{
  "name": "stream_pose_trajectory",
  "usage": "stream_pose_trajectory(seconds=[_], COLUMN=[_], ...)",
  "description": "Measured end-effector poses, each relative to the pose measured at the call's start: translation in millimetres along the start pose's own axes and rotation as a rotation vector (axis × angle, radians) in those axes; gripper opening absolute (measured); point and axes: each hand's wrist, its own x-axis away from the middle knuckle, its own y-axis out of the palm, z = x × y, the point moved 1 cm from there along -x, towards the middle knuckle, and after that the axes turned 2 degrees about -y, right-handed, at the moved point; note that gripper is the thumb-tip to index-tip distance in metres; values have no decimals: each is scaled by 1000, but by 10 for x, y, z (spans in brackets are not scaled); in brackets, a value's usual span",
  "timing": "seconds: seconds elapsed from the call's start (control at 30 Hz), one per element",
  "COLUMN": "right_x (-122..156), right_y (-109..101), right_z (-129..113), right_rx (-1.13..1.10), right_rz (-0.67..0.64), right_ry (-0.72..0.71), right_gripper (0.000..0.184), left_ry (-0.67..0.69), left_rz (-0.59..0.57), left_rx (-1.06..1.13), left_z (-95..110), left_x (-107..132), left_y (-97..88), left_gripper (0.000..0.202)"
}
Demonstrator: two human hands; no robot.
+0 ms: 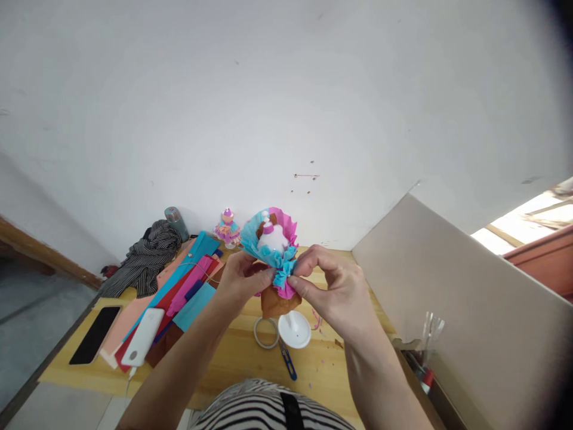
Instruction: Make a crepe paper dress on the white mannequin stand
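Above the table I hold a crepe paper figure (274, 239), with a white rounded body, a purple band and frilled blue and pink paper around it. My left hand (246, 276) grips its left side, thumb pressed on the gathered paper. On the other side my right hand (329, 285) pinches the ruffled blue and pink paper between thumb and forefinger. Brown paper (278, 303) hangs below the ruffle. Beneath lie a roll of tape (265, 333), a white round stand (294, 330) and blue-handled thread snips (289, 361).
Coloured crepe paper sheets (196, 307), a white power bank (143, 337) and a black phone (95, 335) lie on the left. A small paper doll (228, 228), a bottle (176, 223) and striped cloth (147, 254) are behind. A cardboard panel (439, 280) rises at right.
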Motion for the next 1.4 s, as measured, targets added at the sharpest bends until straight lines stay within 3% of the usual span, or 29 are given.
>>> stream_pose_trajectory(seconds=[0.53,0.83,1.4], right_x=[-45,-49,7], right_y=[95,116,98], right_z=[205,243,189], right_rx=[-140,-163,-151], right_rz=[-119,-144,-123], right_ry=[241,201,77], right_gripper=[16,15,13], left_ry=[-49,-103,-95], left_rz=[-33,-89,-107], left_rx=[24,202,248], left_z=[-174,-236,-235], left_x=[-37,-129,-151], left_y=[-110,-180,-205], left_gripper=[27,33,34])
